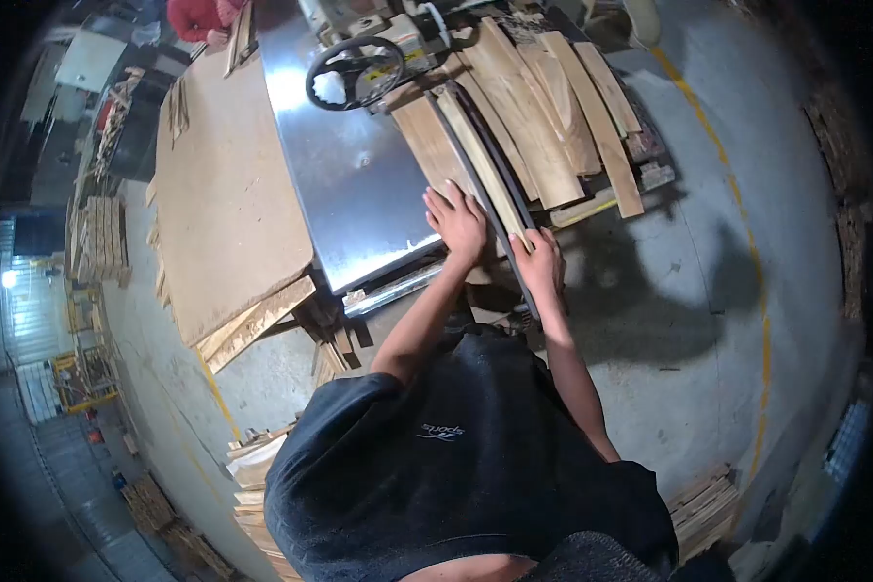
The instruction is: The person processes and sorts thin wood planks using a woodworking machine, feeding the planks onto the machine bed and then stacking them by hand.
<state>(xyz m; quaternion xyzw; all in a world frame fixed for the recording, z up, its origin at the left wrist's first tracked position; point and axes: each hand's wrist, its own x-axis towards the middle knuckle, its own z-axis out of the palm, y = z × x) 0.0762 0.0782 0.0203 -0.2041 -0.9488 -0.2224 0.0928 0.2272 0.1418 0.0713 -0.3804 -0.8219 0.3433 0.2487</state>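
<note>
Right hand [540, 262] is closed on the near end of a pale strip [482, 162], thumb on top; whether the fingers also bear on the dark rail beside it cannot be told. Left hand [456, 228] is not clenched: it lies palm down with fingers spread at the near end of a wider board [422, 136].

Location: the pale strip is to the right of the black handwheel [311, 82] and extends to the near side of it. Orientation: its long axis runs from the area beside the handwheel toward the person, slanting so that the near end lies farther right of the handwheel than the far end. The wider board runs roughly alongside.

Appearance: the strip is light yellowish wood, narrow, long and straight-edged. The wider board is light brown and flat.

Count: one pale strip; one wider board; two dark rails [496, 153], one along each side of the strip; one handwheel; one metal table [359, 184], near side of the handwheel; one brown panel [228, 184], left of the handwheel; at least five loose boards [514, 97], overlapping, right of the handwheel; one red sleeve [189, 19] of another person, far left of the handwheel.
</note>
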